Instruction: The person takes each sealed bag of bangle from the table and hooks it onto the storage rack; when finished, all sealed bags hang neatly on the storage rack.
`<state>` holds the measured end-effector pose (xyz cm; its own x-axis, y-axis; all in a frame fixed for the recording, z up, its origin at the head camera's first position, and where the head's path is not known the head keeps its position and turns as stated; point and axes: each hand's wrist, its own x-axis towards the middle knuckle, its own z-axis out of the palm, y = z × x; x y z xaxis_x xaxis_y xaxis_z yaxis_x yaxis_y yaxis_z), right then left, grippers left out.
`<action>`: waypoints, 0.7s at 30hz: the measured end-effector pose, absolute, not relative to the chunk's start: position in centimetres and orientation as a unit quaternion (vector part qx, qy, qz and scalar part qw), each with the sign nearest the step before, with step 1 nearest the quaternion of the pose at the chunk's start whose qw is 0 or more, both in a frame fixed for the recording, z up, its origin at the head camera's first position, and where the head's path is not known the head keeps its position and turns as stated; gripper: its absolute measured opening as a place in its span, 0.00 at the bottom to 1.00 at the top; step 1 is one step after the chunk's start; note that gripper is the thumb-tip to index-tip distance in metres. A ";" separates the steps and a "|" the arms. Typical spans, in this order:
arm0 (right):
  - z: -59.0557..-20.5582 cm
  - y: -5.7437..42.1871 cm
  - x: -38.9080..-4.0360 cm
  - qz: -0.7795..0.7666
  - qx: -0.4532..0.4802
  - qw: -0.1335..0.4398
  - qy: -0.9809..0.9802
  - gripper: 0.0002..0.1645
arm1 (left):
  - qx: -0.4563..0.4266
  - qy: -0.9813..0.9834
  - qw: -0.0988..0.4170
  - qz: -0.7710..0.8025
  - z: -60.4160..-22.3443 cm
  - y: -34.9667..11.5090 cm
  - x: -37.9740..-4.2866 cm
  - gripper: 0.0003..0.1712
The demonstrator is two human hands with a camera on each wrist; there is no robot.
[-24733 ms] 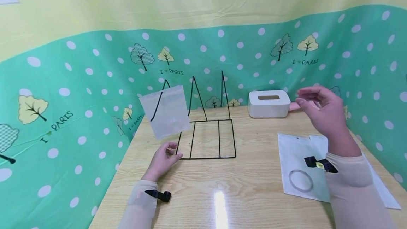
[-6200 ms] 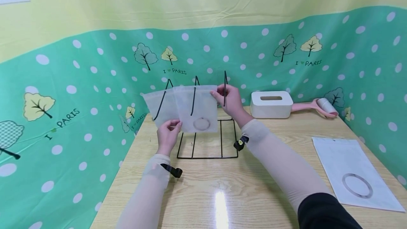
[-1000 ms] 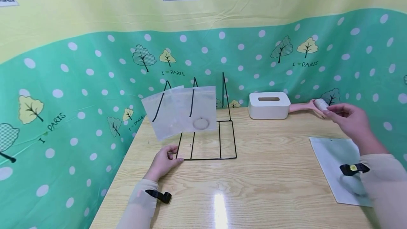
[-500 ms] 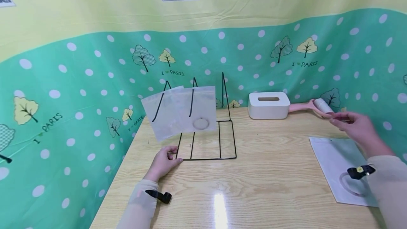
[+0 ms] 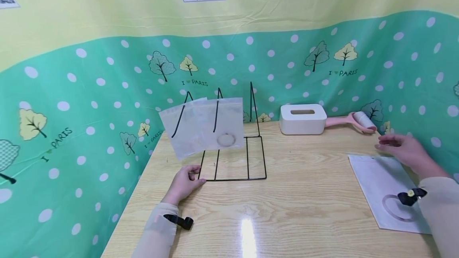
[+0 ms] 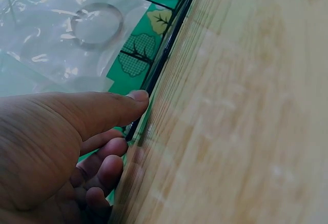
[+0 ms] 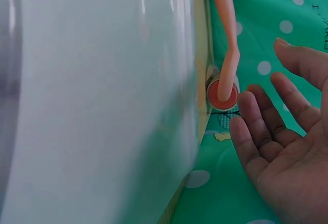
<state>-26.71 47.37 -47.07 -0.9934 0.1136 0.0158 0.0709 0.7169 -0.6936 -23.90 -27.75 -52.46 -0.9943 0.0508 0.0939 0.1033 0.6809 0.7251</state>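
Note:
My left hand pinches the front left corner of a black wire rack; the left wrist view shows its thumb on the wire and curled fingers beside it. Two translucent zip bags hang on the rack, a tilted one on the left hook and a straighter one with a grey ring mark on the middle hook. The right hook carries nothing. My right hand hovers over the far end of a larger pale bag lying on the table, its fingers loosely bent and holding nothing.
A white tissue box stands at the back of the wooden table. Beside it lies a pink lint roller with a white roll. A patterned green and yellow cloth hangs behind and along both sides.
Over the last second my right hand has drawn back and right from the lint roller, over the large bag. Earlier, a second bag came onto the middle hook. The left hand stays put lately.

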 end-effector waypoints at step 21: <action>-49.4 49.6 -27.5 0.403 -0.055 -0.029 -0.913 0.51 | -0.037 -0.915 0.028 -0.400 -52.4 -27.8 -23.8 0.33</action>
